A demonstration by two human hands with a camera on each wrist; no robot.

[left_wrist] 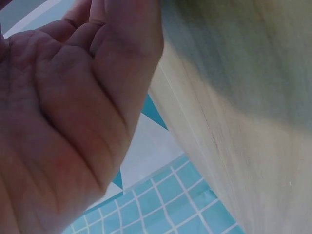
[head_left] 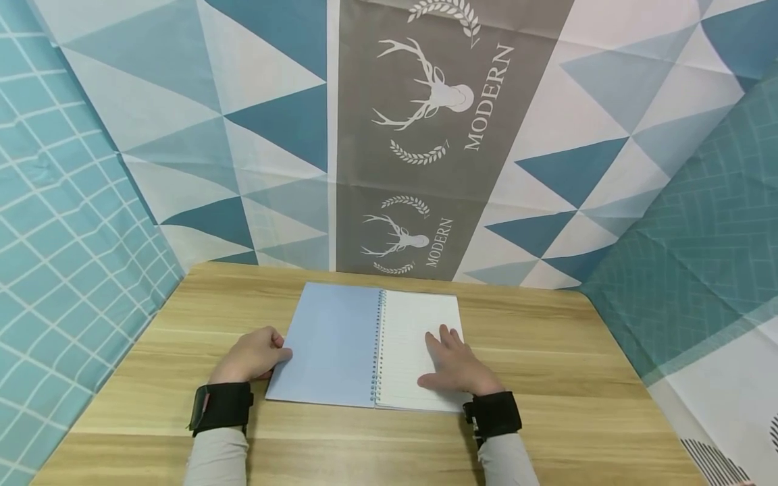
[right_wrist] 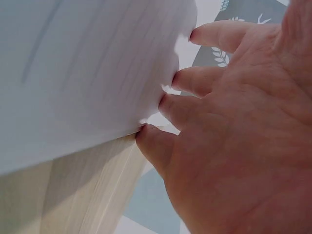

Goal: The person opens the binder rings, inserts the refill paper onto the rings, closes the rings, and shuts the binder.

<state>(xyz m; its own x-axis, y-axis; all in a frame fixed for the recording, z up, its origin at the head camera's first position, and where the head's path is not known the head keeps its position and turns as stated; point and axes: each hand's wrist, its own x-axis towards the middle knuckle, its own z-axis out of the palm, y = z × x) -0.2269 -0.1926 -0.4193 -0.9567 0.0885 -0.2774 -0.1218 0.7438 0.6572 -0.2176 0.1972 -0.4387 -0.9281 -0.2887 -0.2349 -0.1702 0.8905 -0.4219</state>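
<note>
A spiral notebook [head_left: 334, 344] lies spread flat, its light blue cover side to the left and a white lined page [head_left: 404, 337] to the right of the wire binding [head_left: 378, 347]. At the cover's left edge, my left hand [head_left: 250, 356] pinches it, thumb on top and the other fingers curled by the edge. In the left wrist view the palm [left_wrist: 63, 112] shows, but the fingertips are mostly out of sight. My right hand [head_left: 454, 368] rests on the lined page with fingers spread; its fingertips [right_wrist: 170, 80] touch the paper in the right wrist view.
The notebook lies on a wood-grain table [head_left: 547, 405]. Behind the table hangs a patterned cloth [head_left: 413, 135] with deer heads and triangles. A teal gridded cloth [head_left: 67, 202] borders the left side, and a darker green one [head_left: 699, 236] the right.
</note>
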